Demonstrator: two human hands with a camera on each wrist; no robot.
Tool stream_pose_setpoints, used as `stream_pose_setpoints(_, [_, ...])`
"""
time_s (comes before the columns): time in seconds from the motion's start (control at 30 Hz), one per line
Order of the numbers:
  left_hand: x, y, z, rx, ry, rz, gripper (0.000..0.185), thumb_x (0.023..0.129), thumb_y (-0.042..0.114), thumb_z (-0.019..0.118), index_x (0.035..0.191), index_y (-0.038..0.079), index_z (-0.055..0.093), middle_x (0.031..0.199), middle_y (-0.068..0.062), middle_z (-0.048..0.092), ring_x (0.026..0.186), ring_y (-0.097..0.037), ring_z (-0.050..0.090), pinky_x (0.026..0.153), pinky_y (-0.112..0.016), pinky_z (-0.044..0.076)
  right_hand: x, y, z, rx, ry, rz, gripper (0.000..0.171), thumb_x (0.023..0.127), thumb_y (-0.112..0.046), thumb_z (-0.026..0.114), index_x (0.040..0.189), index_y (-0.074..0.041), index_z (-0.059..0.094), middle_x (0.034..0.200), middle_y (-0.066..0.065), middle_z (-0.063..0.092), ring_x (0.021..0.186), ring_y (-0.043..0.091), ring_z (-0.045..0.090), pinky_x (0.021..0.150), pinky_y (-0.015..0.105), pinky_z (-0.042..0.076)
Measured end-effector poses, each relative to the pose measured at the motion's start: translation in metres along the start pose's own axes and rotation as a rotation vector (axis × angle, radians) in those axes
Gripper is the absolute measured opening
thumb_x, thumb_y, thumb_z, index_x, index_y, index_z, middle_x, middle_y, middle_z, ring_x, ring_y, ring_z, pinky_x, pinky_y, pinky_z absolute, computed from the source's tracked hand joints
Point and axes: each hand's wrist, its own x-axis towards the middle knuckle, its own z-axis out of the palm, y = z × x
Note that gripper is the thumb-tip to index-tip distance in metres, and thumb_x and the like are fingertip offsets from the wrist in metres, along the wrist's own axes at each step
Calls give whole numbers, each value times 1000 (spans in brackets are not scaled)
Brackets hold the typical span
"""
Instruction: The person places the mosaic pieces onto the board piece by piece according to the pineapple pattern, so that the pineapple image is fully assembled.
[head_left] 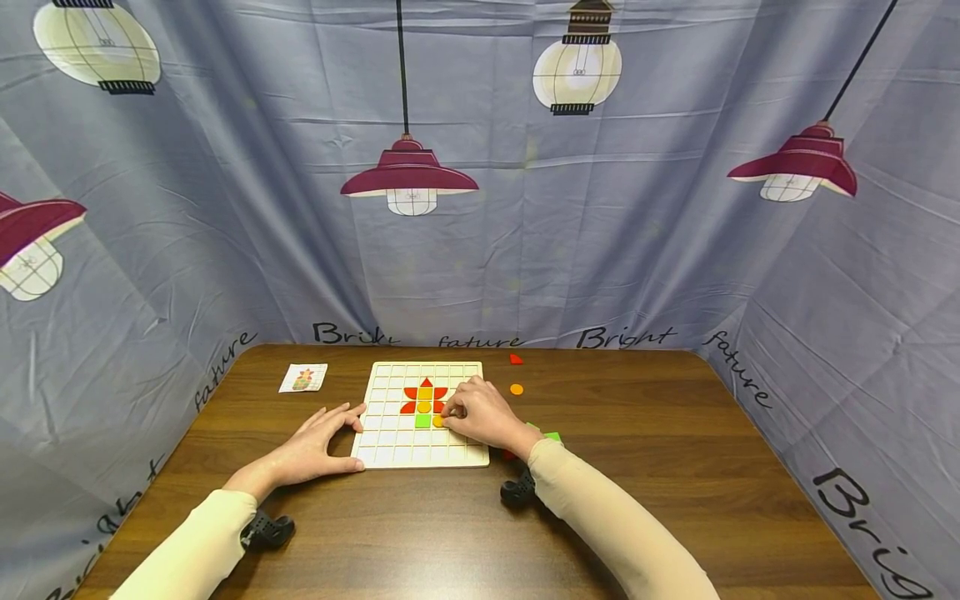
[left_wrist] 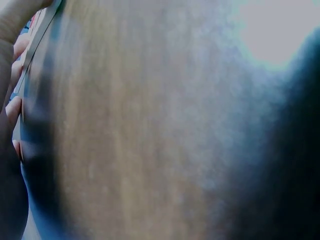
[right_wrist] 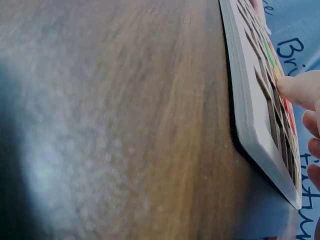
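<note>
Right hand rests on the white grid board, its curled fingertips pinching a small orange piece in a cell just right of the green square. Left hand lies relaxed, fingers straight, touching the board's left edge. That board is a pale square tray of shallow cells lying flat on the wooden table, near its middle. Inside it sits a flower figure: red triangles around a yellow-orange centre, with the green square below. Loose pieces lie to the right: a red one, an orange disc and a green one. A small picture card lies left of the board.
</note>
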Motion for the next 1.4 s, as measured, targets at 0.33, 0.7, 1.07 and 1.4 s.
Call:
stream_pose_setpoints(0.33, [0,-1,1,3,-2,-7,49,82,53,82,110,22,56,159,-12,43,149,-44,29,120,-65,8,-11,22,-28,98,55,54,12,91,-28,78,101,-22,80,84,-13,60,88,12,46,83,35,40])
stream_pose_setpoints(0.7, [0,0,0,6,0,-1,49,83,52,82,111,22,56,159,-12,42,149,-44,29,119,-67,8,-34,63,-60,121,111,164,17,90,-24,81,105,-17,80,82,-12,58,86,19,47,79,36,38])
stream_pose_setpoints(1.07, [0,0,1,5,1,-1,49,83,52,81,111,21,56,159,-13,42,148,-46,29,119,-67,9,-52,94,-65,147,156,235,21,90,-25,81,109,-16,79,90,-11,63,93,17,50,85,39,42])
stream_pose_setpoints(1.4, [0,0,0,-4,-3,-7,48,83,52,81,111,22,56,160,-13,41,149,-45,29,119,-67,8,-56,109,-55,122,89,310,32,88,-34,82,117,-21,78,106,-8,67,110,23,50,97,48,37])
